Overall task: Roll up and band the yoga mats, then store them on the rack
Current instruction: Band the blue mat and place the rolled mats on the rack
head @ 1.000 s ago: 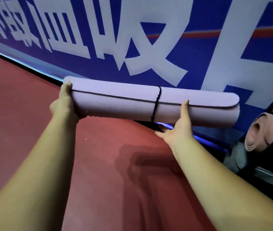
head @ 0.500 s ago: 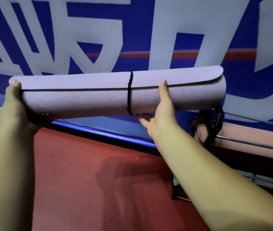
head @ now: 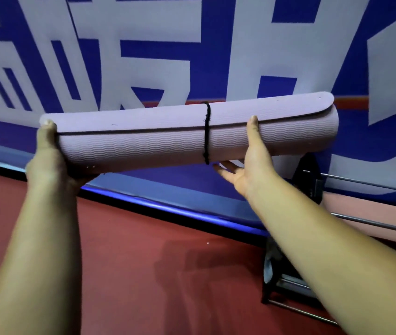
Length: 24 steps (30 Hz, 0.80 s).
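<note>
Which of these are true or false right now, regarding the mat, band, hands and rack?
1. The mat is rolled, with a black band round it. True.
2. The band sits at the mat's left end. False: it is near the middle, just left of the right hand.
3. Only one hand holds the mat. False: the left hand grips its left end, and the right hand supports it from below with the thumb up its front.
4. The rack shows at lower right. True.
5. The mat lies on the rack's bars. False: the hands hold it in the air above them.
</note>
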Tool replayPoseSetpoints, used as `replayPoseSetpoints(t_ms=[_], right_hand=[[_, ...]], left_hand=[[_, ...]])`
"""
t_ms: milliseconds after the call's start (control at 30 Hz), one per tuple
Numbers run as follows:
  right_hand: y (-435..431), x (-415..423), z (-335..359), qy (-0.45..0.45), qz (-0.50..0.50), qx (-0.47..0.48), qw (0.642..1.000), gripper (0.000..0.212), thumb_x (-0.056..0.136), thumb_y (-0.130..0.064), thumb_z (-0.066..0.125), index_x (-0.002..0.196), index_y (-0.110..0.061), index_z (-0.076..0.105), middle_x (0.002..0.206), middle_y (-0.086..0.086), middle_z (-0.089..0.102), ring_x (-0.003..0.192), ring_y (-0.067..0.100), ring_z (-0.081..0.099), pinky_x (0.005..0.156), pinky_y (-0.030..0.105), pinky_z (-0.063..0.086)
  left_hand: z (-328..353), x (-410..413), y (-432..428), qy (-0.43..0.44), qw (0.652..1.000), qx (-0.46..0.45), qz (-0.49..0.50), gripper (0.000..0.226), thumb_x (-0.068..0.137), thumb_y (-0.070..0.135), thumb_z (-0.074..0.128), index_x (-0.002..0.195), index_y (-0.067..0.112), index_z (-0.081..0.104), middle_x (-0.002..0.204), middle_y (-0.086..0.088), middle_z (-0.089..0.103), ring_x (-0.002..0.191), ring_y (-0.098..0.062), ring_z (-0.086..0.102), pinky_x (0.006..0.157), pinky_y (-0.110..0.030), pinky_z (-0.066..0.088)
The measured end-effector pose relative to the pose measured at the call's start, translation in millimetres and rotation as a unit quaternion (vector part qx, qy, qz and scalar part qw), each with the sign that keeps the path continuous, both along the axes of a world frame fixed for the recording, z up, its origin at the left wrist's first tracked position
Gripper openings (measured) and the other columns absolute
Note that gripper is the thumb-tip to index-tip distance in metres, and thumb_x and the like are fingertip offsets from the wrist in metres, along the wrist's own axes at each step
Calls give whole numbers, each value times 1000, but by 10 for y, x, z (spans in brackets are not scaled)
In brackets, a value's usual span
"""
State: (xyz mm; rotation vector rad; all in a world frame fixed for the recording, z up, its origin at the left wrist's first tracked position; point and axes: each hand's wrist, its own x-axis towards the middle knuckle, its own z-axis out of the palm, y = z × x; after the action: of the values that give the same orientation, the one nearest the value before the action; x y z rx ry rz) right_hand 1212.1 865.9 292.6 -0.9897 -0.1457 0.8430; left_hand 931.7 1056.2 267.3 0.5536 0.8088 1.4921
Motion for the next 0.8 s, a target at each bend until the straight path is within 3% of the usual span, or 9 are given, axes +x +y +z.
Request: replayPoseSetpoints(t_ms=[233,500,800], right_hand=[[-5,-8,-99,-15,-17,12,1000,80,73,-74,83,138,-32,60,126,2,71,102,39,75,87,64,61],[45,-99,-204,-25,-31,17,999,82,71,-76,84,137,-32,61,125,0,71,102,34,74,82,62,63],[31,-114,29,-49,-46,34,997,91,64,-76,89,139,-32,60,130,4,68,98,38,76,80,61,64]], left_hand=[[-61,-13,-265,38,997,-60,2,75,67,67,90,122,23,64,120,-11,72,96,-40,75,67,-66,62],[-146,-60,-268,14,997,-73,-28,60,70,63,92,107,23,67,118,-12,74,98,-41,75,70,-70,62],[-85,-47,-179,-13,998,-54,-33,76,64,70,91,118,22,69,122,-10,74,100,-40,75,69,-66,63]])
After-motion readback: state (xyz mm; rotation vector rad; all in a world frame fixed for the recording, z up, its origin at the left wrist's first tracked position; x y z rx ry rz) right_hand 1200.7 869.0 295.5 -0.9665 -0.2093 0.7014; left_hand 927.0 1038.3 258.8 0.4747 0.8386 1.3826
